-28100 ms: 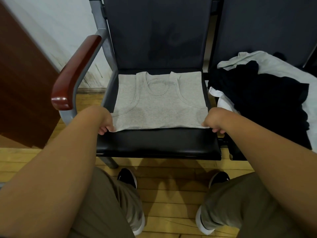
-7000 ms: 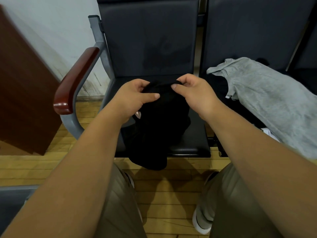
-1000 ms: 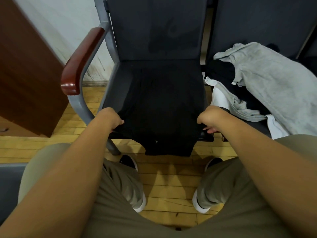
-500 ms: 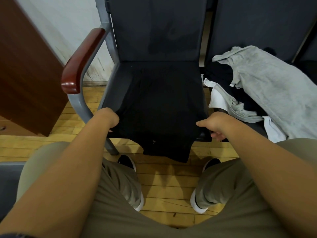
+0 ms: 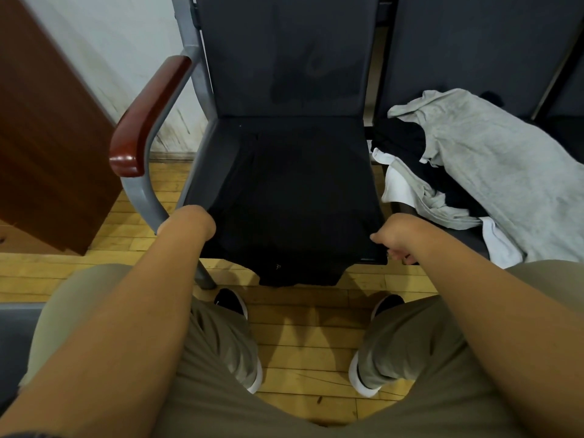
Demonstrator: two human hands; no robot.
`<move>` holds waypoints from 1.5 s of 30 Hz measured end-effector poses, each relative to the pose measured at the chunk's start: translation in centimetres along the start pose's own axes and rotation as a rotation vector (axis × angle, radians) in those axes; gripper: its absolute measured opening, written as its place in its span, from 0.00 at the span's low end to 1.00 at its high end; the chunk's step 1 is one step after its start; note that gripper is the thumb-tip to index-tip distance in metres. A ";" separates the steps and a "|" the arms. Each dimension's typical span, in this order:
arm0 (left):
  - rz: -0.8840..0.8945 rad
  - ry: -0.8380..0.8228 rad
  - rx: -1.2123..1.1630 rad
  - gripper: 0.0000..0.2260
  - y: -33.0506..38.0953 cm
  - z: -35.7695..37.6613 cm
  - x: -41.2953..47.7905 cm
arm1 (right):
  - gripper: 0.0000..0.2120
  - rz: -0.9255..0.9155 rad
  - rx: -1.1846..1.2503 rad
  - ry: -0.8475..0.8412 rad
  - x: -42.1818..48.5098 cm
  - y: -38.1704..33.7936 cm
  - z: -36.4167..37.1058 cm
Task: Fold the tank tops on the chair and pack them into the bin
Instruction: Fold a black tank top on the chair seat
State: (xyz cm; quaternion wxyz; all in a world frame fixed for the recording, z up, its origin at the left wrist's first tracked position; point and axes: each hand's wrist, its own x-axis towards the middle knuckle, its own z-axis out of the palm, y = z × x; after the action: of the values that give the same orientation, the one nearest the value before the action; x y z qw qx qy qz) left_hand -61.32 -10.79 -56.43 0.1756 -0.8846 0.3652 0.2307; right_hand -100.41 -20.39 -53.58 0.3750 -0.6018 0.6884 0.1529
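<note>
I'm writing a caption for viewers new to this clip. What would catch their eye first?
A black tank top lies spread over the chair seat, its near end hanging off the front edge, with the left grip and right grip holding its sides. On the next chair to the right sits a heap of grey, white and black garments.

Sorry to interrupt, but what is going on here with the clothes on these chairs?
A person holds a black tank top spread on the chair seat, left hand and right hand gripping its sides; its lower edge hangs over the front. It is not yet folded. Grey, white and black garments lie on the next seat.
</note>
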 end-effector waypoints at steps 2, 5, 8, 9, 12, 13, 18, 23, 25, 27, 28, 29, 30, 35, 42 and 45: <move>-0.006 -0.018 0.005 0.13 0.0 -0.2 -0.4 | 0.20 0.043 -0.007 -0.036 0.2 0.0 0.0; 0.002 -0.028 -0.028 0.12 0.4 -0.6 -0.8 | 0.16 -0.011 0.021 -0.016 0.9 -0.2 -0.3; 0.024 -0.004 -0.070 0.16 1.2 -1.2 -1.3 | 0.13 -0.107 -0.044 0.074 1.2 -1.1 -0.8; 0.052 0.006 -0.061 0.16 1.6 -1.5 -1.4 | 0.14 -0.113 -0.079 0.102 1.3 -1.5 -1.0; 0.130 -0.027 -0.058 0.18 3.2 -3.4 -1.7 | 0.17 -0.099 -0.141 0.154 1.9 -3.1 -1.9; 0.154 -0.031 -0.084 0.19 3.7 -4.2 -1.6 | 0.17 -0.099 -0.159 0.166 2.1 -3.8 -2.4; 0.238 -0.008 -0.224 0.21 6.0 -8.8 0.0 | 0.17 -0.188 0.040 0.121 4.3 -7.9 -5.6; 0.345 0.023 -0.390 0.13 10.2 -12.8 3.5 | 0.15 -0.311 0.164 0.078 8.2 -13.2 -8.7; 0.357 0.090 -0.410 0.12 11.7 -13.9 6.0 | 0.13 -0.378 0.120 0.182 10.3 -15.2 -10.0; 0.344 0.183 -0.428 0.10 12.6 -14.1 8.6 | 0.14 -0.416 0.097 0.298 12.2 -16.3 -10.7; 0.319 0.224 -0.464 0.10 12.9 -13.8 10.0 | 0.13 -0.424 0.111 0.350 13.5 -16.5 -10.7; 0.292 0.260 -0.517 0.13 13.0 -13.2 11.5 | 0.10 -0.425 0.130 0.402 14.8 -16.6 -10.5; 0.265 0.282 -0.561 0.18 13.1 -12.5 12.7 | 0.08 -0.422 0.142 0.436 16.1 -16.6 -10.3; 0.146 0.359 -0.641 0.31 13.6 -10.9 17.8 | 0.30 -0.377 0.051 0.381 20.1 -17.7 -9.8; 0.197 0.357 -0.670 0.08 15.1 -11.4 18.8 | 0.09 -0.463 -0.003 0.321 21.1 -20.4 -9.6; 0.173 0.411 -0.866 0.10 14.9 -11.8 18.8 | 0.10 -0.474 0.090 0.377 20.7 -20.6 -10.1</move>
State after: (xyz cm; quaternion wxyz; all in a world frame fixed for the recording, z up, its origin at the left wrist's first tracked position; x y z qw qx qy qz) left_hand -57.06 -37.14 -58.81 -0.3041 -0.8700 0.3353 0.1955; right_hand -84.23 -46.60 -56.35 0.2920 -0.7461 0.5924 -0.0840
